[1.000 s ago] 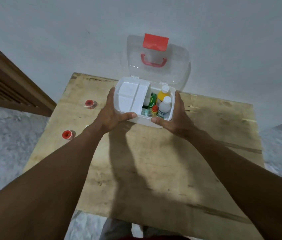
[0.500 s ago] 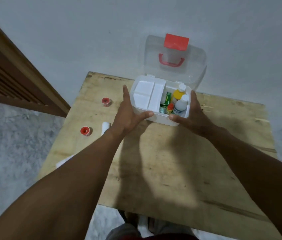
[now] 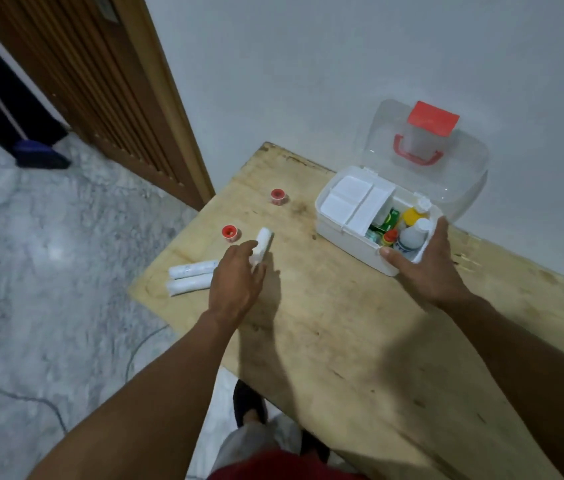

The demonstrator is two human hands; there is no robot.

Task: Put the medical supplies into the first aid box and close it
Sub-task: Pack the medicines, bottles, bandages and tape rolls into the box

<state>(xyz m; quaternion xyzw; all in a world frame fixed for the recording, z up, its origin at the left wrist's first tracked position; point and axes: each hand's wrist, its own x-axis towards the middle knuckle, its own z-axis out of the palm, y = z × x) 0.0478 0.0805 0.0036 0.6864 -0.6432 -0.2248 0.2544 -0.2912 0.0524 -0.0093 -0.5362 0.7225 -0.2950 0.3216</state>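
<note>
The white first aid box [image 3: 349, 237] stands open at the table's back, its clear lid [image 3: 464, 181] with a red latch and handle leaning against the wall. A white divider tray [image 3: 356, 202] fills its left half; several small bottles [image 3: 408, 233] stand in the right half. My right hand [image 3: 429, 268] grips the box's front right corner. My left hand [image 3: 239, 278] hovers over a white bandage roll [image 3: 265, 239], its fingers at the roll's near end; the grip is blurred. Two more wrapped rolls [image 3: 190, 277] lie at the table's left edge. Two red tape rolls [image 3: 230, 233] [image 3: 278, 196] lie beyond.
The wooden table [image 3: 360, 341] stands against a white wall; its left edge drops to a marble floor with a cable. A wooden slatted door [image 3: 100, 81] is at the back left. My feet show under the near edge.
My left hand has let go of the box and moved left to the bandage roll. The view has swung left. My right hand stays on the box.
</note>
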